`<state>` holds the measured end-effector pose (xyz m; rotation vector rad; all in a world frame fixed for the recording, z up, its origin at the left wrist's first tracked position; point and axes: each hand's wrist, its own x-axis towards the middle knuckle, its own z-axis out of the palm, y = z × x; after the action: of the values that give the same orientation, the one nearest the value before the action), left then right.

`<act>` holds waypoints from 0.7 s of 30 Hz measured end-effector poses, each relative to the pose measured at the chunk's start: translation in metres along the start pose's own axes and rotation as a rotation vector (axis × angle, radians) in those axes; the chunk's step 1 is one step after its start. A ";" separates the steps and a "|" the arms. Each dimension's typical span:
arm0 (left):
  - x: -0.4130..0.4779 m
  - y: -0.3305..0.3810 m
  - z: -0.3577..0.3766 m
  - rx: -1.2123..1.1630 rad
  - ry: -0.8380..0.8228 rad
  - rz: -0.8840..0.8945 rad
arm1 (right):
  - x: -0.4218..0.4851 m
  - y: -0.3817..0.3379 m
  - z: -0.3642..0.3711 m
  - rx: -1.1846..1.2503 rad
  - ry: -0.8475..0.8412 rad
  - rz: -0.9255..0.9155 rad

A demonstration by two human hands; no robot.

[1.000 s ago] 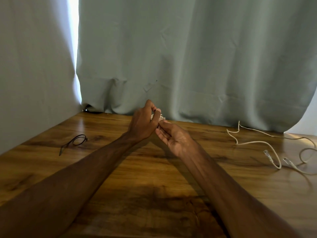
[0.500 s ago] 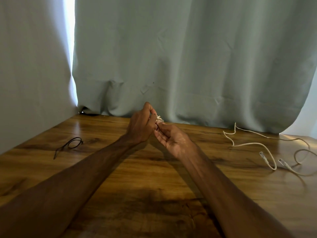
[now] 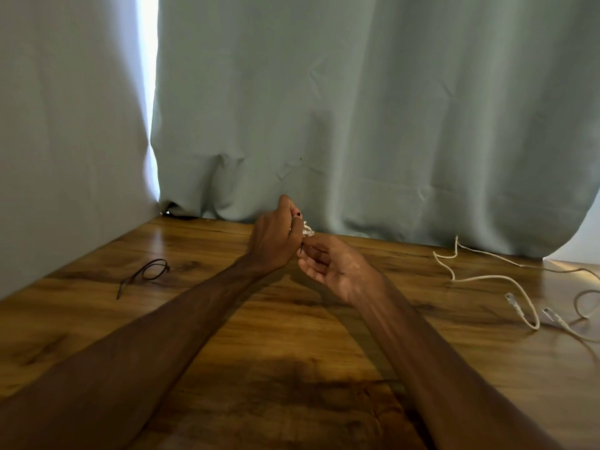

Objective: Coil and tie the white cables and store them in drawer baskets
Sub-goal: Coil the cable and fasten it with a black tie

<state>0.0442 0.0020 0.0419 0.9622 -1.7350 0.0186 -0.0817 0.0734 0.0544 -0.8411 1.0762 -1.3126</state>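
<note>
Head view: above the brown wood-grain counter (image 3: 292, 368), at its far middle, the left hand (image 3: 274, 243) is closed around a small bundled white cable (image 3: 306, 229). The right hand (image 3: 334, 266), palm up and half-curled, pinches beneath it. A loose white cable with clear plugs (image 3: 487, 279) lies right; a thin black tie (image 3: 146, 272) lies left.

Wood-grain bench (image 3: 227, 336) with a glossy brown top, dark knots showing near the front. Pale grey-green curtain (image 3: 357, 125) hangs along the far edge, with 1 bright slit of daylight at far left. Thin black looped tie (image 3: 143, 274) lies flat at left.
</note>
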 end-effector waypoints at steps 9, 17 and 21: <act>0.005 -0.002 0.003 -0.060 -0.086 -0.164 | -0.001 -0.013 -0.011 -0.083 -0.123 -0.189; 0.005 0.004 0.001 -0.125 -0.168 -0.234 | -0.001 -0.015 -0.023 -0.348 -0.149 -0.404; 0.005 0.002 0.003 -0.203 -0.173 -0.309 | -0.001 -0.019 -0.026 -0.391 -0.192 -0.433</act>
<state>0.0402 -0.0007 0.0455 1.0938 -1.6872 -0.4444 -0.1122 0.0752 0.0644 -1.5291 1.0470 -1.3533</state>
